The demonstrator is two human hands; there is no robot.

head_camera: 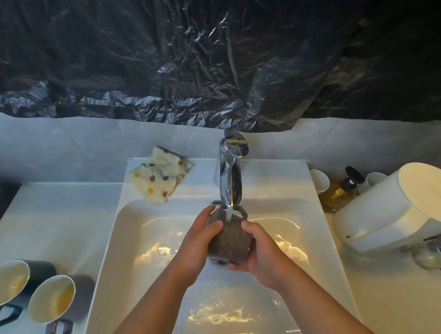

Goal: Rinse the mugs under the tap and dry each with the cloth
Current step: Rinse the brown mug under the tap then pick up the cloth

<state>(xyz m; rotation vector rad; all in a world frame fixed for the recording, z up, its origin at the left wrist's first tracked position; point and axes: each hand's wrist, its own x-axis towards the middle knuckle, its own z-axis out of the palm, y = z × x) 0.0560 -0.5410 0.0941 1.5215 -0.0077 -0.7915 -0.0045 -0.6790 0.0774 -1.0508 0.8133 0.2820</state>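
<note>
While the tap (229,176) runs onto the grey mug (228,240) at centre frame, the left hand (196,249) and right hand (259,255) clasp its sides; turning its mouth into the stream should rinse the inside. The cloth (160,175) waits at the sink's (275,178) upper-left corner.

Left hand (196,246) and right hand (262,255), both clasped round mug (227,240).

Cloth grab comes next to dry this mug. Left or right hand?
Left, probably. The cloth lies on the sink rim left of the tap, nearer the left hand; the right hand grips the mug and can hold it.
</note>
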